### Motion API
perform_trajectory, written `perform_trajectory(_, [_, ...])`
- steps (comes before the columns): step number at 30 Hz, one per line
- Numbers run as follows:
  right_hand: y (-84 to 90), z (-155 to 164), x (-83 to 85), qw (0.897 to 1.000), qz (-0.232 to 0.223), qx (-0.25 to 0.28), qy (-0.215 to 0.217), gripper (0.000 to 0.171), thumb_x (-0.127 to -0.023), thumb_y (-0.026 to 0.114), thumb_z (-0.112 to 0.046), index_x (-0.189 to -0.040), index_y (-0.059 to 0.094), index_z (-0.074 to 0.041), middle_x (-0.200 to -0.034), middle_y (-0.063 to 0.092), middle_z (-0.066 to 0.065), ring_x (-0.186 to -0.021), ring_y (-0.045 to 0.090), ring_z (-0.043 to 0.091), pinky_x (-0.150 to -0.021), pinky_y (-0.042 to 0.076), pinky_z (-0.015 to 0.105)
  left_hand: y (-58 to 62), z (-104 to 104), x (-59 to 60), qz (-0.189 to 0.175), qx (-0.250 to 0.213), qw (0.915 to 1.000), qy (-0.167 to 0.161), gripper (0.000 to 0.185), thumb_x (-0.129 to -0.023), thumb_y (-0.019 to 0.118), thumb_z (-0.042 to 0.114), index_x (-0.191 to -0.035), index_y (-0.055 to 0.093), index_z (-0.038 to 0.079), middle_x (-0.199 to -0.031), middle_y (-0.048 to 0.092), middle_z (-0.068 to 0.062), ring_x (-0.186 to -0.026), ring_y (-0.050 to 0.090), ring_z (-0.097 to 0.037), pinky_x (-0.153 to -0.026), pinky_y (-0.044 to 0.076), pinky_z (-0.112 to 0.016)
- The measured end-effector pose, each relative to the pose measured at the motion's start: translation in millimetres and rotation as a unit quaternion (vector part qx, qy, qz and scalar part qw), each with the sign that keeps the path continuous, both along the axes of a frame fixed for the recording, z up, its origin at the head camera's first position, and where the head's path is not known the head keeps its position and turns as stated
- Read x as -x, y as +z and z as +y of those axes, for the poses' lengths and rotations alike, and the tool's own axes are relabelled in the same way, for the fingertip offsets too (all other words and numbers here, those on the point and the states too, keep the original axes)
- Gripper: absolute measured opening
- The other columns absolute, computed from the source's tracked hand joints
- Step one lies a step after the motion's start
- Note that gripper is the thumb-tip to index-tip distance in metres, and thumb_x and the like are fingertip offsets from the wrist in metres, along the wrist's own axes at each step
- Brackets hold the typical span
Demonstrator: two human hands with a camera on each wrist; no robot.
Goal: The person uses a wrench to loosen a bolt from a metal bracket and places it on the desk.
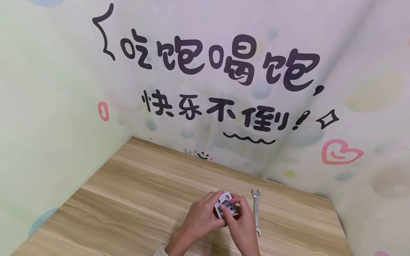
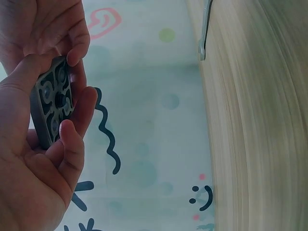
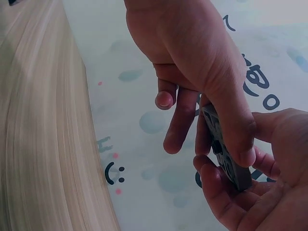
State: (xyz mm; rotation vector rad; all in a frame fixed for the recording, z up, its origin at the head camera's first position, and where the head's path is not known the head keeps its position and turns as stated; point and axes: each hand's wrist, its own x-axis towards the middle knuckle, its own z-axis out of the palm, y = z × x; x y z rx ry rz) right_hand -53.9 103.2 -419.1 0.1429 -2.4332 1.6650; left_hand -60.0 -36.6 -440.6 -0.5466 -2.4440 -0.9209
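A square grey metal plate (image 1: 221,212) with round holes is held up over the table by both hands. Its other face, with curved recesses, shows in the left wrist view, where the dark end of a bolt (image 2: 60,100) stands out at the centre. My left hand (image 1: 203,215) grips the plate by its edges. On the holed side, my right hand (image 1: 241,217) has its thumb and index finger at the dark bolt head (image 1: 226,203), pinching it. In the right wrist view, the right thumb (image 3: 236,130) covers part of the plate.
An open-ended wrench (image 1: 256,213) lies on the wooden table (image 1: 144,199), just right of the right hand. Behind the table rises a pale wall covering (image 1: 198,131) with large dark lettering, and similar covering lines both sides.
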Motion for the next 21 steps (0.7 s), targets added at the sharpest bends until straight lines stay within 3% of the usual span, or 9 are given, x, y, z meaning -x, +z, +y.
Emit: perform_trajectory(21, [1.5,1.6,-3.1,0.999,0.035,-0.012,0.010,0.021,-0.086,0.075,-0.010,-0.102,0.061,-0.010,-0.120,0.066,0.011,-0.077,0.062,0.006,-0.059,0.052,0.024,-1.4,-0.2,-0.5,0.013,-0.009,0.9999,0.001,0.070,-0.065,0.087,0.031,-0.126,0.061,0.011,-0.104,0.068,0.001,-0.078,0.063,-0.008,-0.065,0.050,-0.020])
